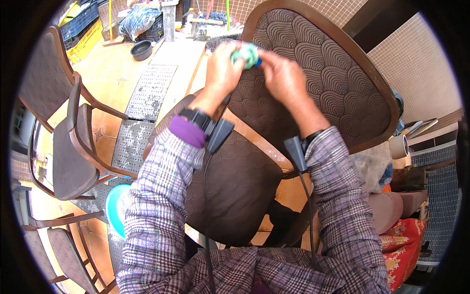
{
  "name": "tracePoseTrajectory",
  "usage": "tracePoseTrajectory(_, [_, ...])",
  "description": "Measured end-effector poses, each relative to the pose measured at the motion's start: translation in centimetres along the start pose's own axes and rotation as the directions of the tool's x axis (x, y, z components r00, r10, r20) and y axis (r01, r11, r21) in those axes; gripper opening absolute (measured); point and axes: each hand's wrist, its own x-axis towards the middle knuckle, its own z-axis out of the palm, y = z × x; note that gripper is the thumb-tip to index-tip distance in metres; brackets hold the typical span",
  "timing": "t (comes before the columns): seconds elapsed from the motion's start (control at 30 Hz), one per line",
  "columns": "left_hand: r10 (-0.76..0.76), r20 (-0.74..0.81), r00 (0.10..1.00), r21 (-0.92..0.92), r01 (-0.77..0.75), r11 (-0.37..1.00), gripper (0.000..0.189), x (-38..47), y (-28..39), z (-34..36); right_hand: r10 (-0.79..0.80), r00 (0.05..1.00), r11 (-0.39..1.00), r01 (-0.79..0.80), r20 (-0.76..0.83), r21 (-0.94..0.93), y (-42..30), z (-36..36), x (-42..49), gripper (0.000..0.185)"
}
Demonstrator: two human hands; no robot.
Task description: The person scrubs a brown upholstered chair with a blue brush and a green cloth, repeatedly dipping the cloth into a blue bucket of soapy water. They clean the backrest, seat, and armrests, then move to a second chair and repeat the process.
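Note:
My left hand (224,70) is closed on a crumpled light-green cloth (246,56), held up over the edge of a chair's backrest. My right hand (284,78) is at the cloth's right side, its fingers pinching a small blue thing (258,63) that I cannot make out; the hand is slightly blurred. Below them stands a wooden-framed chair with a brown backrest (330,77) in a wavy pattern. Its brown padded seat (235,187) lies between my forearms.
More brown armchairs (75,158) stand at the left, near a turquoise basin (116,209). A perforated metal floor strip (137,132) crosses the tiles. A black bowl (141,50) and plastic crates (82,42) are at the upper left. A red patterned cloth (402,250) lies at the lower right.

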Motion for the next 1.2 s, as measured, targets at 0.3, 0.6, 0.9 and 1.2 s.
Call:
tracePoseTrajectory(0.3, [-0.009, 0.137, 0.991, 0.017, 0.006, 1.0, 0.034, -1.7, 1.4, -2.9, -0.092, 0.995, 0.959, 0.101, -0.046, 0.263, -0.6, -0.6, -1.6, 0.029])
tracePoseTrajectory(0.6, [0.261, -0.053, 0.964, 0.03, -0.26, 0.965, 0.03, 4.9, 1.5, -0.8, -0.057, 0.991, 0.997, 0.064, -0.122, 0.05, -0.1, 0.1, 1.0, 0.024])
tracePoseTrajectory(0.9, [-0.205, 0.322, 0.924, -0.041, 0.23, 0.972, 0.024, -13.7, -3.5, 0.1, 0.205, 0.775, 0.978, -0.144, 0.598, -0.149, -0.3, 5.8, -11.0, 0.025])
tracePoseTrajectory(1.2, [-0.169, 0.001, 0.986, 0.001, 0.169, 0.986, 0.03, -4.2, -4.5, -0.9, -0.068, 0.976, 0.998, 0.071, 0.208, -0.003, -1.3, 5.7, -3.5, 0.027])
